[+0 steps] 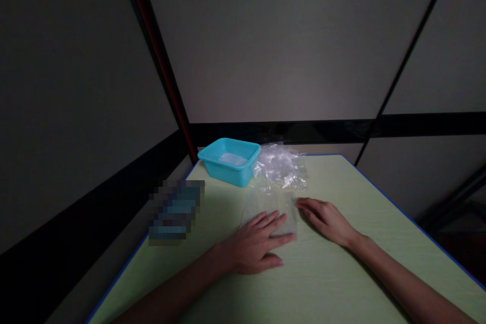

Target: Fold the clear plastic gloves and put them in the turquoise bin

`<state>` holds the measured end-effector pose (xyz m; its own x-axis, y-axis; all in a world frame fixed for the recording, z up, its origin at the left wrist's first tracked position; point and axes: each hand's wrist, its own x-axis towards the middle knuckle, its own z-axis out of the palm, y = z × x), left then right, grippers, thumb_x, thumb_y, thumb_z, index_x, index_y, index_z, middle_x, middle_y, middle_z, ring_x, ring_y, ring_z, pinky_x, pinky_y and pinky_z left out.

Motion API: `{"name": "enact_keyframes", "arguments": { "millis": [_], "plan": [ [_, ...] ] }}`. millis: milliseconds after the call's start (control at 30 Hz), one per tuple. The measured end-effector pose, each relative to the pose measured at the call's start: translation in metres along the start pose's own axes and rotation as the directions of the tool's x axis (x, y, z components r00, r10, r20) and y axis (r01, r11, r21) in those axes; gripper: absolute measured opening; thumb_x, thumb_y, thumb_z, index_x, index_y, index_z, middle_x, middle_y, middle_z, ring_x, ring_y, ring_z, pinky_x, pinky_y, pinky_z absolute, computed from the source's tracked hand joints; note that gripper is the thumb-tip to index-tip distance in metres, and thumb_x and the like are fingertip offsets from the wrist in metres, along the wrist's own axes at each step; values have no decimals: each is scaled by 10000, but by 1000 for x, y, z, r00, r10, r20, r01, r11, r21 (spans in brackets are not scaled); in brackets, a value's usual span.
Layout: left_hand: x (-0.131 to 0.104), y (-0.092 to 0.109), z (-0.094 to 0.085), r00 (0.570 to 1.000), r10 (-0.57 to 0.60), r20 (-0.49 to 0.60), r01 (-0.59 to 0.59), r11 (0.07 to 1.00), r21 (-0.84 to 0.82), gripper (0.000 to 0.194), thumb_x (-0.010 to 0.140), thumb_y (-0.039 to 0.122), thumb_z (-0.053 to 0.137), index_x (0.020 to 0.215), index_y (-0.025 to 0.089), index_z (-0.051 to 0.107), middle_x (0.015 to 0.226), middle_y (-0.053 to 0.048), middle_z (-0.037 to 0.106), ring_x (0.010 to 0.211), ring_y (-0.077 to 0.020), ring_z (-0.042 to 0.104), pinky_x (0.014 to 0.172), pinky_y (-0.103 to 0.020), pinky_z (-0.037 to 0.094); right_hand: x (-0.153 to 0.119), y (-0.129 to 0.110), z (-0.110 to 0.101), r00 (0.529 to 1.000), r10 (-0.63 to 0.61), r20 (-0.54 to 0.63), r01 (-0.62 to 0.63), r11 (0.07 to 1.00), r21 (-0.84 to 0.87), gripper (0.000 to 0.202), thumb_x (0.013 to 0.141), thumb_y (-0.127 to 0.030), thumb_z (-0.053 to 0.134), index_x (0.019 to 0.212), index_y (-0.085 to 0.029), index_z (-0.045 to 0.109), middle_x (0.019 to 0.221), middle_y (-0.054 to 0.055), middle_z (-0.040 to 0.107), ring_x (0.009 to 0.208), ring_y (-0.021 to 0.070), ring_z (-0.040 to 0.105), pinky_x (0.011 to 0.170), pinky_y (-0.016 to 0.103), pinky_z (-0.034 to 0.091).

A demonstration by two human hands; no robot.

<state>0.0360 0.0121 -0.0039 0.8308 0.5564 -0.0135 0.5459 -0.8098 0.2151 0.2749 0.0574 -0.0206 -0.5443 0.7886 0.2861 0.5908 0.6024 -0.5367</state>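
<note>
A clear, flat plastic bag (285, 212) lies on the table in front of me. My left hand (260, 243) rests palm down on its lower part, fingers spread and thumb apart. At the bag's upper right edge is my right hand (326, 220), its fingers drawn together and their tips touching that edge. The fingertips are small and dark, so the grip shows only in part. Just beyond the flat bag sits a crumpled pile of clear plastic bags (281, 164).
A turquoise plastic basket (228, 169) stands at the back left, with something whitish and flat inside. Towards the left table edge lies a pixelated dark object (177, 212). The pale green table (341, 283) has a blue rim, with grey wall panels (281, 50) behind it.
</note>
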Motion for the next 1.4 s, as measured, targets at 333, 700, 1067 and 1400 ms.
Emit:
{"name": "enact_keyframes", "arguments": {
  "millis": [333, 700, 1067, 1400],
  "plan": [
    [1, -2, 3, 1000, 25, -6, -25, 1000, 2, 592, 837, 475, 403, 1350, 267, 193, 1436, -50, 83, 1302, -269, 68, 1046, -432, 106, -1, -2, -1, 1000, 0, 2, 0, 999, -33, 283, 856, -221, 350, 1072, -179, 529, 1010, 77, 629, 905, 211, 585, 789, 339, 449],
    [-2, 2, 1, 998, 53, -46, -52, 998, 34, 565, 836, 408, 430, 1339, 242, 233, 1436, -61, 93, 1302, -262, 80, 1048, -431, 117, 0, -2, 4, 997, 12, -79, -23, 989, -149, 288, 832, -226, 345, 1016, -168, 559, 955, 72, 647, 867, 200, 602, 769, 332, 466],
    [3, -34, 8, 930, -249, -269, 265, 964, 25, 481, 877, 269, 307, 1315, 77, 254, 1395, -135, 228, 1295, -184, 150, 1055, -356, 182, 19, -45, 29, 999, -14, 42, 27, 946, -324, 467, 831, -222, 339, 1240, -7, 411, 1309, 183, 387, 1218, 225, 342, 1010, 352, 298],
    [5, -41, 19, 918, -336, -211, 361, 928, 92, 598, 851, 389, 359, 1310, 28, 234, 1393, -188, 185, 1295, -245, 117, 1046, -389, 178, 18, -36, 53, 993, 3, 114, 46, 904, -425, 642, 868, -455, 286, 1303, 16, 302, 1368, 201, 236, 1269, 264, 205, 1034, 386, 233]
  ]
}}
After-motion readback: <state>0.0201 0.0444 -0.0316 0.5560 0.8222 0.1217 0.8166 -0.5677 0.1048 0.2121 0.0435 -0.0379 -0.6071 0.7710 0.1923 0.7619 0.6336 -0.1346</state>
